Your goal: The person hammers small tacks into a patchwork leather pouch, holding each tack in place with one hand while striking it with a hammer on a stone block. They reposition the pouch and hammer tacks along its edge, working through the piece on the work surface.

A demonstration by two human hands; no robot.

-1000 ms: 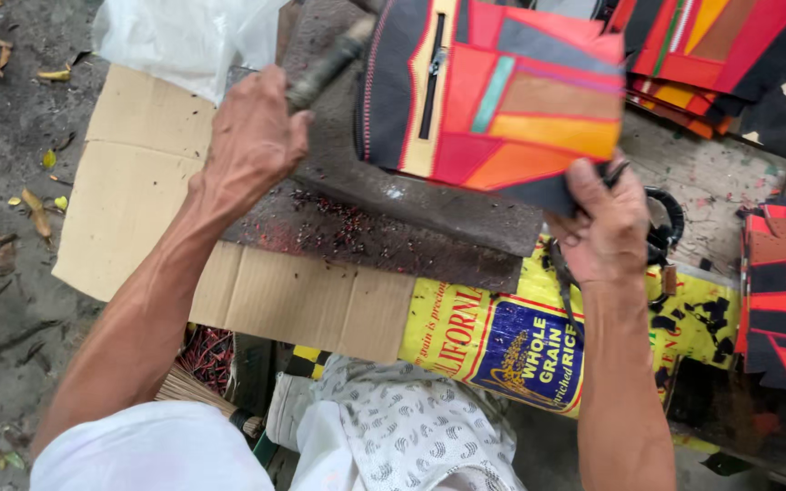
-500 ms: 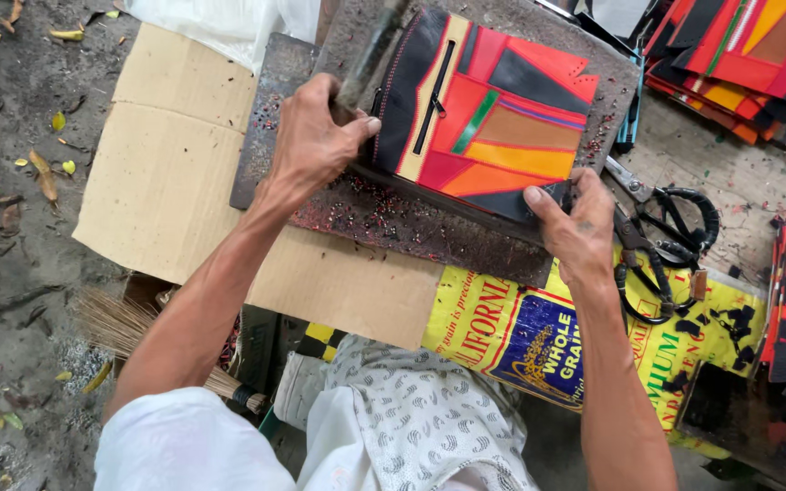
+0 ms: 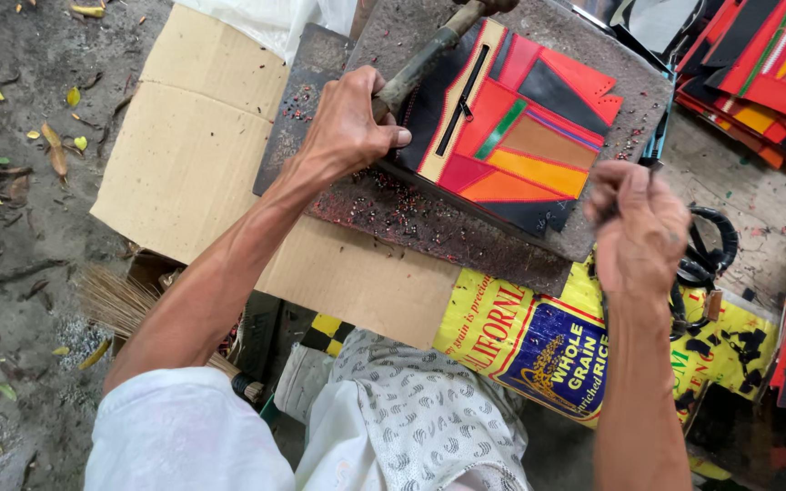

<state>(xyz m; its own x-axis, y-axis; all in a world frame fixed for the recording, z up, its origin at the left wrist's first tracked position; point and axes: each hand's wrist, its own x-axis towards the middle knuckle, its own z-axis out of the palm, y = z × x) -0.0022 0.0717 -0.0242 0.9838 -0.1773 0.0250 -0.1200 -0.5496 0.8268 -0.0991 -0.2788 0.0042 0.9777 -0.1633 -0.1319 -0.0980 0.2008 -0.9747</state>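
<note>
Fingers of the left hand point(image 3: 349, 123) wrap tight around the hammer handle point(image 3: 425, 59), pinning the patchwork pouch point(image 3: 516, 127) flat on the pitted slab point(image 3: 429, 214), while the right hand point(image 3: 637, 223) hovers fisted, possibly pinching something small.

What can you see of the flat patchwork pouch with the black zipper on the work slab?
The flat patchwork pouch looks like stitched leather or vinyl: red, orange, brown, black and green angular panels, a cream strip along a black zipper, its pull hanging. It lies flat, turned at an angle, on the speckled dark grey slab. The left hand, gripping a hammer handle, rests at its near-left edge. The right hand hovers off its right corner, apart.
</note>
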